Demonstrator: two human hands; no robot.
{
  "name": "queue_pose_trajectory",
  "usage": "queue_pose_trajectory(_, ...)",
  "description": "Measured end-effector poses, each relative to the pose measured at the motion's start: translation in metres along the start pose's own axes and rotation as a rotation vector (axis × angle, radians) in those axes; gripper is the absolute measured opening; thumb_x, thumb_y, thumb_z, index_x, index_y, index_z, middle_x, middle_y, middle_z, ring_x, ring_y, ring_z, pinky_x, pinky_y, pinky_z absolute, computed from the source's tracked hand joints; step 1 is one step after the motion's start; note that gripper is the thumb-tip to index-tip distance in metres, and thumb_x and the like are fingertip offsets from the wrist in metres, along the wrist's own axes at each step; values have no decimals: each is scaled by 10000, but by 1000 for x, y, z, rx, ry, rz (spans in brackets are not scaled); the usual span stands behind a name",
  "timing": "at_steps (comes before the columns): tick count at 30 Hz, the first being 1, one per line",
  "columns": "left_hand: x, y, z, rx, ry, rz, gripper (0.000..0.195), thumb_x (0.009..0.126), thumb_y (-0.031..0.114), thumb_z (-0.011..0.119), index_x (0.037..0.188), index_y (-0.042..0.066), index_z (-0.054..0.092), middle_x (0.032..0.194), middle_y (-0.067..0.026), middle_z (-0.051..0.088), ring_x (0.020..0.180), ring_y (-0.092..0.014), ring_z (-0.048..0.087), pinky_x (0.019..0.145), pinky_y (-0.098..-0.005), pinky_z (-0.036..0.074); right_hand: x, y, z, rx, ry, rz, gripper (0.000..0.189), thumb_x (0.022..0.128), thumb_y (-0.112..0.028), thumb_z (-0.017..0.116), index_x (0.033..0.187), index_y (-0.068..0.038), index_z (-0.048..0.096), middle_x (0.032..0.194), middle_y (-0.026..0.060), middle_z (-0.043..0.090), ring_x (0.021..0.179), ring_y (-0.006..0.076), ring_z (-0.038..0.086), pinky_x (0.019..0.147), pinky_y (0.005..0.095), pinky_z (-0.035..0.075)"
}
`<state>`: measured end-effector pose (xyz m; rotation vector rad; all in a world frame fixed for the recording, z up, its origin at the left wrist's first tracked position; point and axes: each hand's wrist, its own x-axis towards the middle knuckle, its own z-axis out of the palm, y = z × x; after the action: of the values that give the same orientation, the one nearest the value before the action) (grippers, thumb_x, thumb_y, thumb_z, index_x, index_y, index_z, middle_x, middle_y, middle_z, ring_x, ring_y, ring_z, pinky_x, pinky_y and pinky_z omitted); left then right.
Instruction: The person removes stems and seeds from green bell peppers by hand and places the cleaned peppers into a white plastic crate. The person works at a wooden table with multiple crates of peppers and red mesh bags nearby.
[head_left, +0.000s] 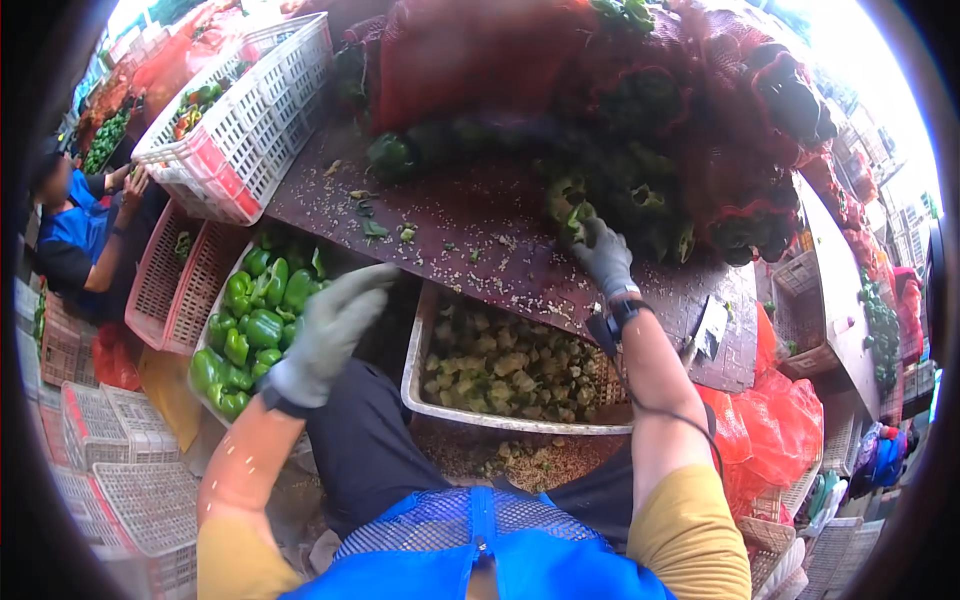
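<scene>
My left hand (330, 330), in a pale grey glove, hovers beside a crate of green bell peppers (264, 328), its fingers extended and nothing visible in them. My right hand (604, 253), gloved too, reaches over the dark red table (465, 247) and touches a green bell pepper (571, 206) at the edge of a pepper heap; its fingertips are partly hidden, so a grip cannot be made out. Pale seeds and green scraps (375, 229) lie scattered on the table. Below the table edge, between my legs, a white-rimmed crate (517, 425) holds many pepper cores (510, 367).
Red mesh sacks of peppers (750, 165) crowd the table's back and right. A white plastic crate (247, 127) stands at its left corner. Another person (75, 225) works at far left, beside pink crates (176, 277). Red mesh bags (772, 427) lie at right.
</scene>
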<state>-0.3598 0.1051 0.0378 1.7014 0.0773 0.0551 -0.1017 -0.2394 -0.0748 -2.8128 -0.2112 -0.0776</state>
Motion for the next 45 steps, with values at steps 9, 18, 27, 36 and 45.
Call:
queue_pose_trajectory(9,82,-96,162,-1349,-354,-143,339,1019,325,580,1280,109,560,1184,-42,648,1075,-168,629,935,-325,531,-144,-68,-32,404,87,-581,582,677,-153,833,1221,-126,627,1187,146,575,1064,322,604,918,413,513)
queue_pose_trajectory(18,22,-75,163,-813,90,-33,319,1037,290,552,1268,70,547,1172,-52,627,1077,-148,615,953,-306,507,-192,-100,-43,310,112,-723,460,708,-189,813,1109,-76,617,1024,127,623,930,349,622,771,444,516)
queue_pose_trajectory(27,-18,-101,164,-891,-77,26,301,1038,272,538,1255,65,564,1170,-53,628,1085,-152,609,980,-310,493,-215,-97,-54,556,-197,-803,244,705,-154,816,885,-66,677,829,153,668,734,334,666,648,403,533)
queue_pose_trajectory(36,-22,-89,170,-828,-51,164,150,992,115,531,1113,82,614,1025,-33,624,935,-114,593,858,-283,502,-206,-99,-78,966,-722,-388,207,796,-68,762,978,28,736,847,-15,686,745,56,624,678,236,530)
queue_pose_trajectory(45,3,-83,169,-1514,-294,-41,261,1038,317,516,1135,106,634,1101,-45,674,1016,-138,648,908,-330,545,-177,-91,-66,1248,-404,-314,191,895,-53,622,1061,19,684,931,29,677,849,94,634,715,229,531)
